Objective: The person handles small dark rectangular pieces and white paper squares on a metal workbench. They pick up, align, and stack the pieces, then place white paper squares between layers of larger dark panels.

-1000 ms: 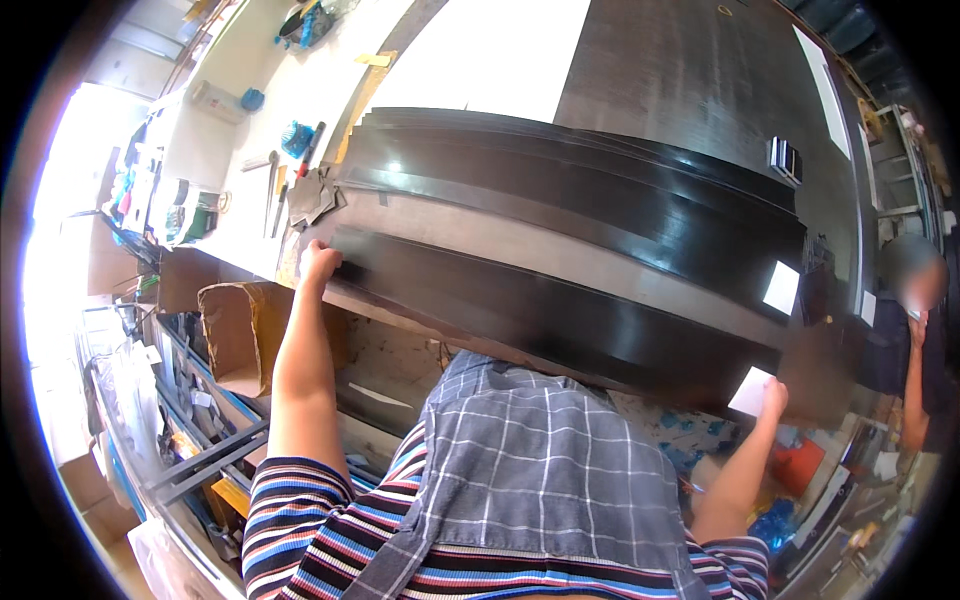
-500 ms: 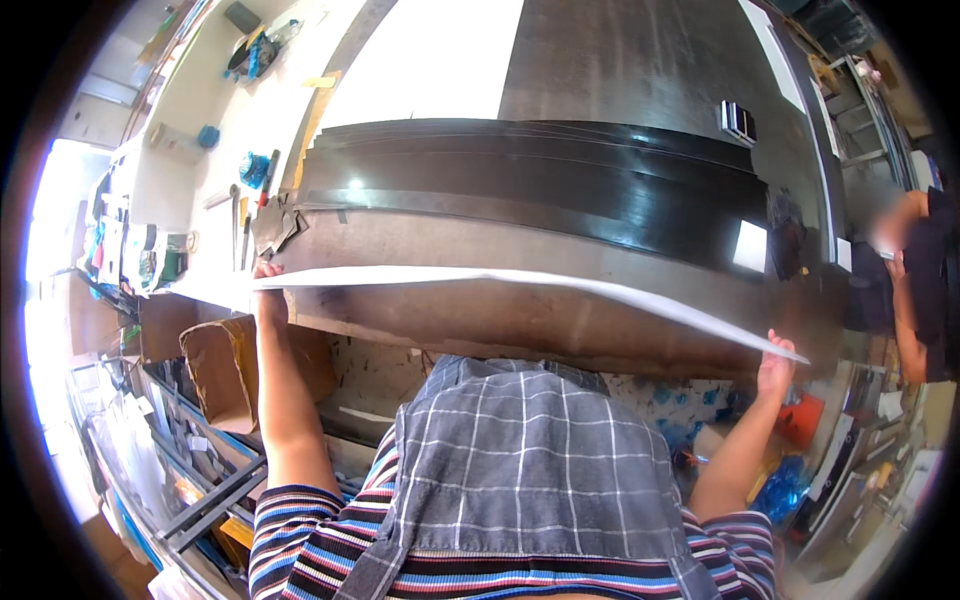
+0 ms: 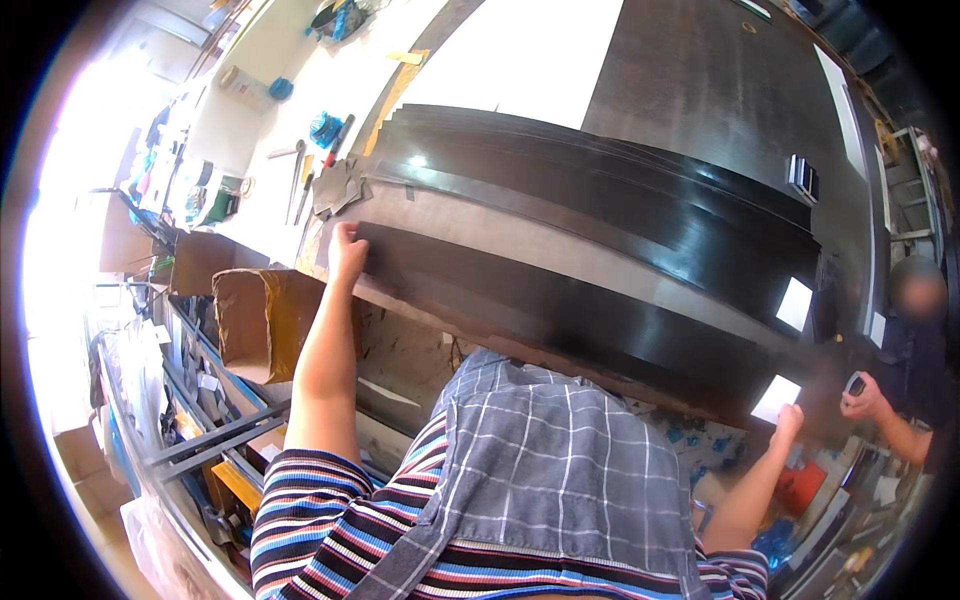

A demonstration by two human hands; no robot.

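A long, glossy black strip (image 3: pixel 540 315) lies low along the near edge of the table, dark face up. At its left end, my left hand (image 3: pixel 347 252) is closed on the corner. My right hand (image 3: pixel 788 424) pinches the strip's right end, beside a white rectangular label (image 3: pixel 776 398) on it. Beyond the strip, past a band of bare brown tabletop, rests a fanned stack of similar black strips (image 3: pixel 610 195). Another white label (image 3: pixel 795 303) shows at that stack's right end.
Grey scraps (image 3: pixel 338 188) and hand tools (image 3: pixel 300 180) lie at the left. A large white sheet (image 3: pixel 530 50) covers the table's far side, with a small dark block (image 3: pixel 803 178) to its right. An open cardboard box (image 3: pixel 255 325) stands below left. At right, another person's hand (image 3: pixel 868 402) holds a small dark object.
The strip has turned from showing its white side, raised between my hands, to lying with its black face up. The view has rotated. The other person's hand has come nearer the table.
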